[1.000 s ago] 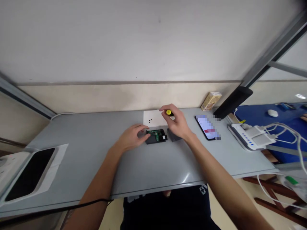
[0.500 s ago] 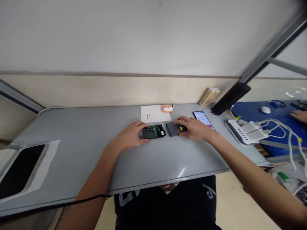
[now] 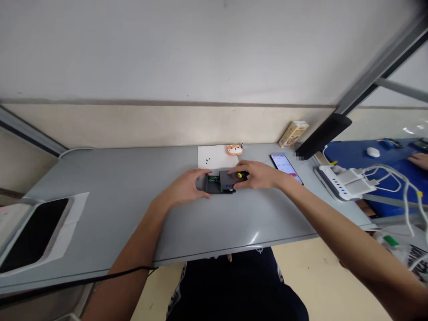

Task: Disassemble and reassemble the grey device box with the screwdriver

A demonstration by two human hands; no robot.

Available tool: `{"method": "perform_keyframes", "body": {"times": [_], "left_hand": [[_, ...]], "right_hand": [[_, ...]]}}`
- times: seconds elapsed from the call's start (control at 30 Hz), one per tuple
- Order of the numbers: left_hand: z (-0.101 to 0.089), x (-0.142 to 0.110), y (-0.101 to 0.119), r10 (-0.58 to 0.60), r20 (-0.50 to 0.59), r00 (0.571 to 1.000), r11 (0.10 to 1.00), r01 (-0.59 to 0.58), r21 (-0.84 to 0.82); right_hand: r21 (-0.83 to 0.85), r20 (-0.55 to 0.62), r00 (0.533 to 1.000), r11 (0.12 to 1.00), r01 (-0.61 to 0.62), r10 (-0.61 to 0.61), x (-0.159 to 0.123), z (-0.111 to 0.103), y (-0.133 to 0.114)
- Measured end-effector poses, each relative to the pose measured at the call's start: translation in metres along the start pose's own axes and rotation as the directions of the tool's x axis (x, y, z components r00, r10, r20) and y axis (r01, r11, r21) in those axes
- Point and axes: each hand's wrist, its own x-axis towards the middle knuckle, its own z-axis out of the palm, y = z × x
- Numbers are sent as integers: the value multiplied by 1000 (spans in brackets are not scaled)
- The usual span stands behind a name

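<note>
A dark casing base (image 3: 216,190) lies on the desk, with a green circuit board (image 3: 214,179) showing inside it. My left hand (image 3: 185,188) grips its left end, thumb on the near side and fingers on the far side. Over the right part of the base, my right hand (image 3: 261,174) holds a dark grey casing cover (image 3: 226,178). A small tool with a yellow end (image 3: 240,174) also sits in that hand; the rest of it is hidden. Behind them, several tiny dark pieces, apparently screws (image 3: 207,161), rest on white paper (image 3: 219,157).
An orange animal-faced item (image 3: 234,150) touches the paper. To the right are a lit phone (image 3: 286,167), a small carton (image 3: 293,133), a black cylinder (image 3: 323,136) and a white power strip (image 3: 344,182) with cables. A black-screened device (image 3: 35,232) lies left. Another person's hand (image 3: 418,159) shows far right.
My right hand has moved left with the cover, from beside the base to over its right part, hiding much of the board. My left hand stays at the base's left end.
</note>
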Motion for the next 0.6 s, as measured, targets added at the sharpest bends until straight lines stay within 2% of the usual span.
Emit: {"method": "perform_keyframes", "body": {"times": [0.17, 0.3, 0.43, 0.6], "left_hand": [[11, 6, 3, 3, -27, 1000, 998, -2, 67], [17, 9, 5, 9, -24, 1000, 994, -6, 111], [14, 9, 8, -37, 0, 999, 990, 36, 139], [12, 9, 11, -87, 9, 996, 991, 85, 101]], "right_hand": [[-32, -38, 997, 998, 60, -61, 8, 19, -2], [-41, -48, 996, 996, 77, -79, 18, 25, -6], [-41, -59, 996, 997, 71, -74, 24, 26, -11], [67, -78, 996, 997, 46, -41, 23, 29, -13]]}}
